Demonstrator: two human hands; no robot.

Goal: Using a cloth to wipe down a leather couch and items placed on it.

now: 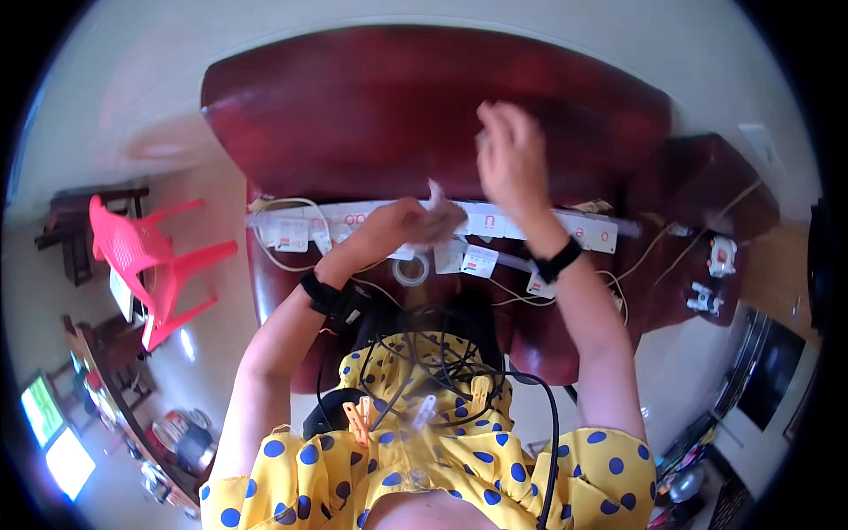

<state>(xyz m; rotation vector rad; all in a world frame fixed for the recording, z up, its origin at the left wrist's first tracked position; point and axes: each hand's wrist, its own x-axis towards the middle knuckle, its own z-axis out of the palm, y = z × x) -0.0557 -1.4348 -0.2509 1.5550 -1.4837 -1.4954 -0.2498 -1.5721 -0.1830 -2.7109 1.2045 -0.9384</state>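
Note:
My left hand [424,222] is over the middle of a row of white letter cards [489,223], fingers curled. A pale thin strip [434,190] sticks up from its fingers; blur hides what it is. My right hand [511,156] is raised higher, in front of the sofa's backrest, its fingers close together and blurred. Whether it holds anything cannot be told. The cards bear red letters and lie along a long clear plastic strip [626,228] across the sofa. Below my left hand lies a roll of clear tape [411,270]. Small white cards [478,261] on pale cords [513,298] lie nearby.
The dark red leather sofa [424,112] spans the view ahead. Toy figures [721,257] sit on its right end. A pink plastic chair [136,242] stands left. Black cables [424,371] and several clothes pegs [358,421] lie over my yellow dotted clothing.

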